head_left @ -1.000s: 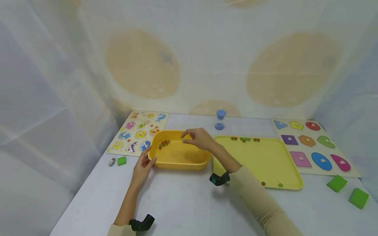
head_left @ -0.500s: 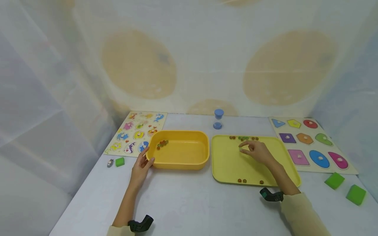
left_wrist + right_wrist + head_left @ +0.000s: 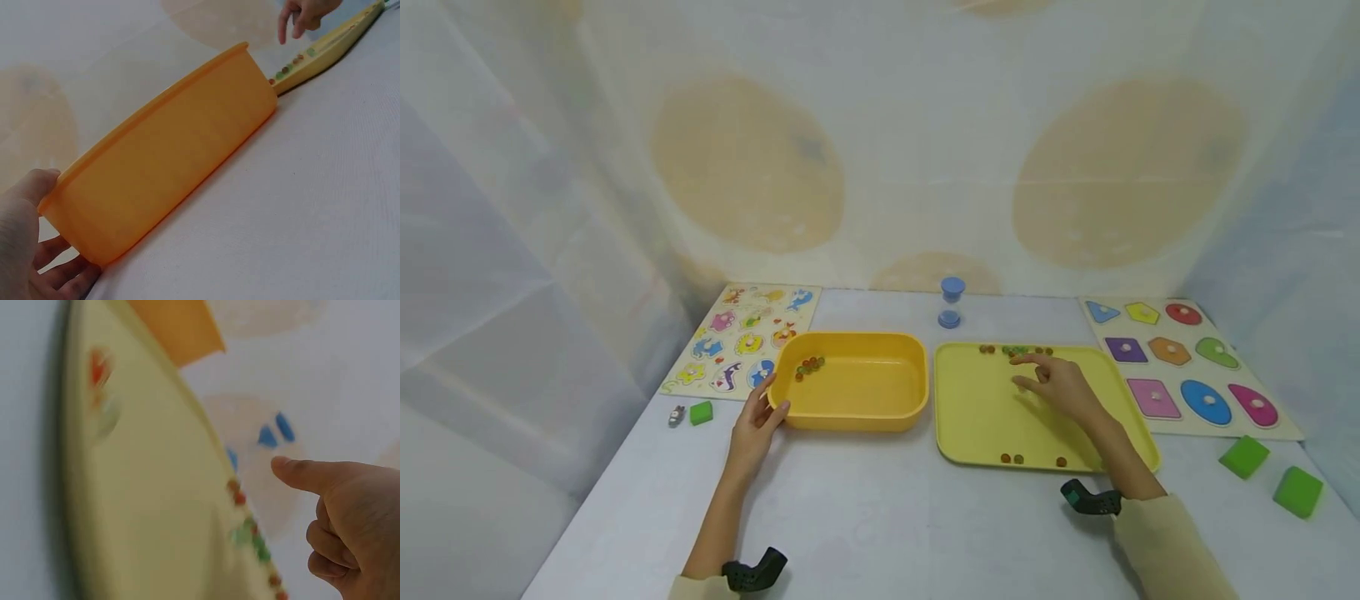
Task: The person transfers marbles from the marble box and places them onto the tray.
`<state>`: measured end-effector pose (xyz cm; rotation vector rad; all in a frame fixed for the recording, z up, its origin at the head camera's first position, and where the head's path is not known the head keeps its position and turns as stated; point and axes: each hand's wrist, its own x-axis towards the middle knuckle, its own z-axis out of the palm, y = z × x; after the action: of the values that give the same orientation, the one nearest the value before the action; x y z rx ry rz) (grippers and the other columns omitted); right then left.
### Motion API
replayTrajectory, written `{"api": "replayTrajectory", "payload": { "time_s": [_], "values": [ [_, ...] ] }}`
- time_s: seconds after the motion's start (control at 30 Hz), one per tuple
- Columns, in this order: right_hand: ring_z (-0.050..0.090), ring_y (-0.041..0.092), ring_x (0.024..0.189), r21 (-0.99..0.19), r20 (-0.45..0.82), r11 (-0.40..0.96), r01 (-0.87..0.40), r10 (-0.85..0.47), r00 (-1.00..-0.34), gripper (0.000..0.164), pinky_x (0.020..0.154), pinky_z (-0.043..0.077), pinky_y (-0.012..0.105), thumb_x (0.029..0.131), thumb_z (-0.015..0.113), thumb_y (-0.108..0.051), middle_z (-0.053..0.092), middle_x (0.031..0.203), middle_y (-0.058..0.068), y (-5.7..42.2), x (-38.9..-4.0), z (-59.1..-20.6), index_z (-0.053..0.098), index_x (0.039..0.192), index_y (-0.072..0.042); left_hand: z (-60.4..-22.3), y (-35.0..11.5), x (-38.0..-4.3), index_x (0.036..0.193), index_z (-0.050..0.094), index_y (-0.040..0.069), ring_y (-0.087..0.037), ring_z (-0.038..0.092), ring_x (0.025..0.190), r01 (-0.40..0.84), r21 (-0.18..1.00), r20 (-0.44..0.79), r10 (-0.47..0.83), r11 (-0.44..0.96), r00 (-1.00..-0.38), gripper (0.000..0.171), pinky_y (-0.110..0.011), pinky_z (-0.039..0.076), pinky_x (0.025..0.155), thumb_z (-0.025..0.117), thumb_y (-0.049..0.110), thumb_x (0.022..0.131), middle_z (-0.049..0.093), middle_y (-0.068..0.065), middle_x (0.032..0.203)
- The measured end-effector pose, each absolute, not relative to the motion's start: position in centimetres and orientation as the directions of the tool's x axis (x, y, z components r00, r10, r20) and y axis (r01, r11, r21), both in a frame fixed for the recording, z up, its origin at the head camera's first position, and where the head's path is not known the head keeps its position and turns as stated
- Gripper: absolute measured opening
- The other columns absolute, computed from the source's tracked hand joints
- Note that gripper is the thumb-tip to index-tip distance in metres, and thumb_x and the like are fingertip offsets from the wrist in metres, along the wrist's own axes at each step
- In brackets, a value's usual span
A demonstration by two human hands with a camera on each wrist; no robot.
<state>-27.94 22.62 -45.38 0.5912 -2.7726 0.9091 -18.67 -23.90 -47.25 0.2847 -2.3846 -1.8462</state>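
My left hand (image 3: 754, 440) grips the left end of an orange-yellow plastic basin (image 3: 850, 422), its thumb on the rim and its fingers round the corner below, as the left wrist view shows. Inside the basin lies a small cluster of marbles (image 3: 809, 365). Over the pale yellow tray (image 3: 970, 417) hovers my right hand (image 3: 1063, 392), thumb and index finger spread apart with nothing between them. Just under those fingertips sits a pale green marble (image 3: 240, 536), beside the row of green marbles (image 3: 1015, 350) along the tray's far edge. Brown marbles (image 3: 987, 349) flank that row.
More marbles (image 3: 1012, 459) lie along the tray's near edge. An animal puzzle board (image 3: 737, 333) stands behind the basin's left, a shape puzzle board (image 3: 1172, 375) right of the tray. A blue sand timer (image 3: 951, 302) is at the back; green blocks (image 3: 1244, 457) lie right.
My right hand has moved right from over the basin to over the tray, then its thumb and index finger have parted and let go of a pale green marble. The left hand stays on the basin.
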Motion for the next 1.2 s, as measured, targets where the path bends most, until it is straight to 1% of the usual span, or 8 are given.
{"api": "replayTrajectory", "payload": {
  "time_s": [0.27,0.37,0.67,0.83,0.9,1.03,1.1,1.2],
  "values": [
    [0.022,0.007,0.037,-0.579,0.434,0.558,-0.595,-0.408,-0.804,0.025,0.035,0.022,0.022,0.083,0.063,-0.029,0.031,0.046,-0.004,13.7,-30.0,-41.5,0.066,0.102,-0.013,-47.2,-23.9,-18.7,0.135,0.033,0.040,-0.024,0.040,0.125,-0.076,0.965,-0.023,-0.209,0.251,-0.978,0.053,-0.034,0.042,0.095,0.056,0.032,0.088,0.027,0.003,0.145],
    [0.022,0.008,0.038,-0.602,0.439,0.489,-0.631,-0.457,-0.774,0.023,0.036,0.023,0.021,0.084,0.063,-0.026,0.029,0.046,-0.005,9.5,-31.0,-40.6,0.067,0.101,-0.012,-47.1,-23.9,-18.7,0.134,0.033,0.042,-0.023,0.040,0.125,-0.091,0.963,-0.035,-0.216,0.255,-0.976,0.053,-0.033,0.042,0.095,0.056,0.034,0.087,0.028,0.005,0.145],
    [0.023,0.009,0.039,-0.620,0.333,0.436,-0.652,-0.606,-0.722,0.021,0.039,0.022,0.019,0.086,0.060,-0.023,0.030,0.047,-0.003,-1.4,-32.7,-40.7,0.066,0.102,-0.011,-47.2,-23.9,-18.6,0.134,0.033,0.040,-0.026,0.039,0.125,-0.074,0.963,-0.018,-0.211,0.260,-0.977,0.053,-0.037,0.041,0.096,0.057,0.035,0.087,0.026,0.003,0.145],
    [0.027,0.010,0.042,-0.610,0.234,0.490,-0.623,-0.639,-0.732,0.022,0.040,0.022,0.018,0.085,0.062,-0.021,0.033,0.050,-0.001,-5.7,-32.9,-42.0,0.066,0.105,-0.013,-47.3,-24.0,-18.6,0.134,0.034,0.041,-0.025,0.040,0.125,-0.074,0.967,-0.022,-0.208,0.246,-0.978,0.053,-0.037,0.041,0.096,0.057,0.034,0.087,0.027,0.004,0.145],
    [0.031,0.010,0.045,-0.595,0.197,0.522,-0.611,-0.642,-0.741,0.022,0.041,0.023,0.017,0.085,0.062,-0.022,0.040,0.054,0.000,-7.0,-32.9,-42.7,0.066,0.105,-0.016,-47.3,-24.0,-18.6,0.133,0.035,0.042,-0.025,0.041,0.124,-0.074,0.968,-0.023,-0.210,0.238,-0.977,0.051,-0.038,0.041,0.096,0.057,0.034,0.087,0.028,0.003,0.144],
    [0.044,0.009,0.058,-0.541,0.154,0.567,-0.622,-0.660,-0.735,0.022,0.052,0.036,0.016,0.084,0.063,-0.024,0.064,0.081,-0.002,-8.9,-32.8,-44.0,0.067,0.105,-0.019,-47.3,-24.0,-18.7,0.132,0.036,0.043,-0.026,0.042,0.123,-0.073,0.971,-0.024,-0.208,0.229,-0.978,0.050,-0.039,0.041,0.097,0.057,0.033,0.087,0.030,0.001,0.144],
    [0.052,0.008,0.071,-0.516,0.132,0.580,-0.630,-0.673,-0.728,0.022,0.065,0.043,0.016,0.084,0.063,-0.025,0.066,0.098,-0.005,-9.5,-32.7,-44.4,0.067,0.104,-0.019,-47.3,-24.0,-18.7,0.131,0.037,0.043,-0.026,0.043,0.122,-0.072,0.971,-0.023,-0.211,0.227,-0.977,0.050,-0.038,0.042,0.096,0.058,0.032,0.087,0.031,0.001,0.143],
    [0.058,0.009,0.088,-0.498,0.092,0.596,-0.630,-0.686,-0.721,0.022,0.082,0.047,0.020,0.084,0.062,-0.025,0.066,0.102,-0.006,-10.0,-32.4,-44.8,0.067,0.105,-0.018,-47.5,-24.1,-18.8,0.131,0.037,0.043,-0.025,0.043,0.122,-0.067,0.970,-0.016,-0.214,0.234,-0.977,0.050,-0.038,0.042,0.096,0.058,0.033,0.087,0.033,0.001,0.142]
  ]
}}
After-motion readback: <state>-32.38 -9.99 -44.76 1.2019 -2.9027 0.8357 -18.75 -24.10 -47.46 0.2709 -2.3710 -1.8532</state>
